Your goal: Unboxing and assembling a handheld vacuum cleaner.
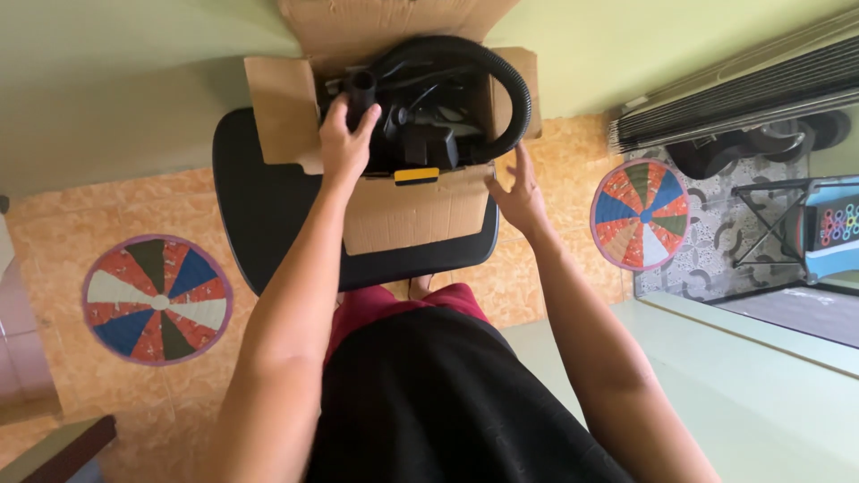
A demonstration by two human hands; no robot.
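My left hand (344, 143) is closed around the stiff black nozzle (361, 89); my right hand (517, 192), fingers spread, steadies the cardboard box (407, 210). The ribbed hose (510, 89) looks floppy.

Two round patchwork mats are lying on the orange tiled floor (80, 224): one mat (157, 299) at the left of the frame, the other mat (641, 215) at the right. A black stool seat (259, 215) is sitting in the middle. At the upper right, a grey folded rack (734, 112) is leaning, with a blue folding table (828, 228) showing at the right edge.
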